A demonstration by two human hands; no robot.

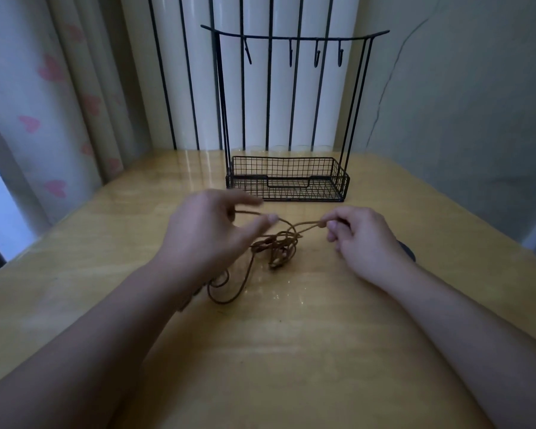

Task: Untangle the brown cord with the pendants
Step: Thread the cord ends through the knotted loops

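Observation:
A thin brown cord (277,244) lies in a tangled clump on the wooden table (291,351), between my hands. My left hand (208,230) pinches a strand of it between thumb and fingers, lifted a little off the table. My right hand (362,236) pinches a doubled loop of the same cord at its fingertips, pulled out to the right of the clump. A loose loop (226,289) of cord trails toward me and runs under my left wrist. I cannot make out any pendants; the clump and my left arm hide parts of the cord.
A black wire rack (288,184) with a mesh basket at its base and several hooks on its top bar stands at the back of the table. A dark object (407,250) peeks out behind my right hand. Curtains hang at left, a wall at right.

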